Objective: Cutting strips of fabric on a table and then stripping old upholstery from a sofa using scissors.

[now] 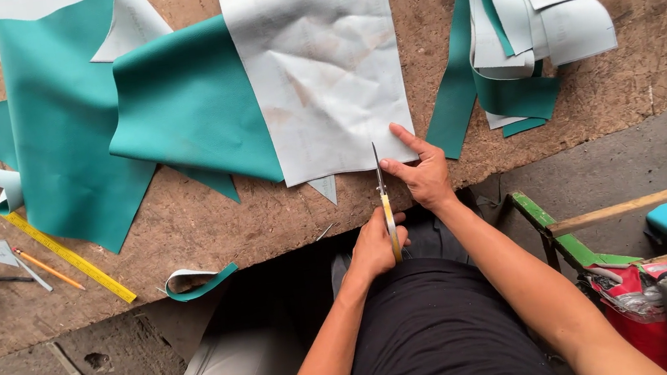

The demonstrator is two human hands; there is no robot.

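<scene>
Two hands share one cut at the near edge of the bench point(186, 231); my left hand point(375, 248) is closed round the handles of the scissors point(384, 198), holding them below the bench edge so the blades point straight away from me into the sheet; my right hand point(423, 175) lies flat beside the blades, fingers point(405, 136) spread and pressed on the near corner of the white-backed sheet point(318, 62), pinning it so it does not slide. That sheet lies face down, its teal face showing where it folds toward the left; more teal pieces point(64, 136) overlap it further left. Cut strips point(518, 29) sit piled toward the far right corner, apart from the cutting line. Along the left edge lie a yellow ruler point(25, 229), a pencil point(48, 269) and a small curled offcut point(197, 281), within reach but clear of the blades. Beyond the bench on my right stands a green-painted wooden frame point(564, 235).
</scene>
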